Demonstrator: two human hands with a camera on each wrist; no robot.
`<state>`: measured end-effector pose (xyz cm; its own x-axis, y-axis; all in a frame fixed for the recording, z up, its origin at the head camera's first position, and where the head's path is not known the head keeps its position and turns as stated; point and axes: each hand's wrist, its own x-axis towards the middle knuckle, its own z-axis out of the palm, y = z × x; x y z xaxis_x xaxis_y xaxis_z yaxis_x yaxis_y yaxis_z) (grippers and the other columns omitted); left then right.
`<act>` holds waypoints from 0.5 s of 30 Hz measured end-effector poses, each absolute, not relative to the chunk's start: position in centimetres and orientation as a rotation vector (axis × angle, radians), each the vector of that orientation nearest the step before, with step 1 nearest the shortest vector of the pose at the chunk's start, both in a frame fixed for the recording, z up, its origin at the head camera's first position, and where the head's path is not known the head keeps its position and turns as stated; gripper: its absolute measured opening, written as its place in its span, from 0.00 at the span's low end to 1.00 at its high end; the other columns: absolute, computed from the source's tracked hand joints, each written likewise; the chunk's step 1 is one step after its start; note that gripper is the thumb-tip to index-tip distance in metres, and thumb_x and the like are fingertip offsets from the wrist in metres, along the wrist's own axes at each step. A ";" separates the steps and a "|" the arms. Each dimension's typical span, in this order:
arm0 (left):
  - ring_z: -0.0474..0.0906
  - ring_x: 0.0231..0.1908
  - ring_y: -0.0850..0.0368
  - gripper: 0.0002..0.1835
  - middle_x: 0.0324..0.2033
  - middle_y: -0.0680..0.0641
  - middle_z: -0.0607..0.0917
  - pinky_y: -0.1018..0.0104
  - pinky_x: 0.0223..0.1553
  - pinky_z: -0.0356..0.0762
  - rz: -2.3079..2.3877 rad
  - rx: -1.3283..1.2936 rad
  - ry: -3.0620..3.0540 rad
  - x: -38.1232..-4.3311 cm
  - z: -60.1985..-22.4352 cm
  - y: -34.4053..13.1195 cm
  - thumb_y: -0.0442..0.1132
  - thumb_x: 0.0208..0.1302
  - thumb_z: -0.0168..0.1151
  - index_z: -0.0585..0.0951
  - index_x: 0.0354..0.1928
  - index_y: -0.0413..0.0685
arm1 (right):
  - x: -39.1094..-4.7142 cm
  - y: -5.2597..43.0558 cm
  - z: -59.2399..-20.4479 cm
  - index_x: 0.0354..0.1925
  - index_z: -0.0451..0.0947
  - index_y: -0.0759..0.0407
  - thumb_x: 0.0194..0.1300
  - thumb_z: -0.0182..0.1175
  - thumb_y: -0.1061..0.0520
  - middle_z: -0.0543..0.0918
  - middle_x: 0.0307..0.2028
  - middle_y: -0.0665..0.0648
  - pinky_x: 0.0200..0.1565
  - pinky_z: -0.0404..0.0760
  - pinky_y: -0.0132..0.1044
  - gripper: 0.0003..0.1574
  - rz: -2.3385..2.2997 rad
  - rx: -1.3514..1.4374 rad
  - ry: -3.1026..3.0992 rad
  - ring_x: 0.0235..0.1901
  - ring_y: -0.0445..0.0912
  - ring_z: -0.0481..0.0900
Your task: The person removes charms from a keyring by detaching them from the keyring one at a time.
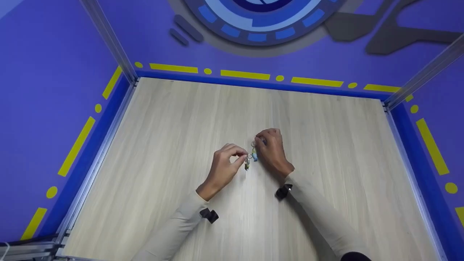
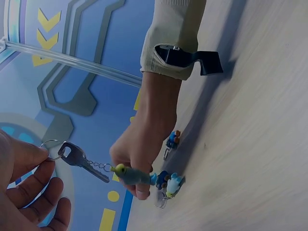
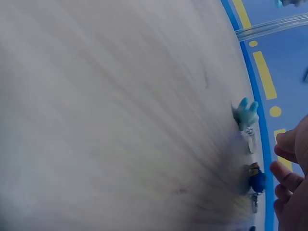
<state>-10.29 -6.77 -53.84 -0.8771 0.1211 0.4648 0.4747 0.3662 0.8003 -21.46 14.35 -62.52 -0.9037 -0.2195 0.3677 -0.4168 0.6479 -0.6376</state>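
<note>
My left hand [image 1: 226, 163] pinches a metal key ring [image 2: 52, 150] between thumb and index finger. From that ring hang a silver key [image 2: 79, 161] and, on a short chain, a fish-like charm [image 2: 132, 174] with a yellow head and pale blue body. The right hand [image 1: 272, 149] is bent low over the tabletop, its fingertips apart with nothing visible between them in the right wrist view. Close to it lie a light blue keychain charm [image 3: 246, 114] and a dark blue-and-tan charm [image 3: 257, 179]. Another blue-and-brown charm [image 2: 173, 139] lies partly behind the right hand.
The pale wood tabletop [image 1: 174, 127] is bounded by blue panels [image 1: 47, 90] with yellow dashes on the left, back and right. Metal rails [image 1: 108, 141] run along its sides. A black wrist device [image 1: 209, 215] sits on the left sleeve.
</note>
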 end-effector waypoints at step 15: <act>0.84 0.41 0.57 0.03 0.35 0.51 0.90 0.52 0.44 0.85 -1.577 -0.595 -2.299 -10.7 -54.2 -4.3 0.28 0.69 0.75 0.91 0.37 0.41 | -15.5 17.0 -57.5 0.52 0.90 0.62 0.79 0.68 0.61 0.91 0.52 0.55 0.52 0.84 0.56 0.09 1.618 0.664 -2.431 0.53 0.54 0.86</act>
<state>-10.74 -4.27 -54.25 -0.8727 0.1711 0.4573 0.4882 0.3158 0.8136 -15.51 17.05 -57.53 -0.8913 -0.2788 0.3575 -0.4374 0.3215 -0.8398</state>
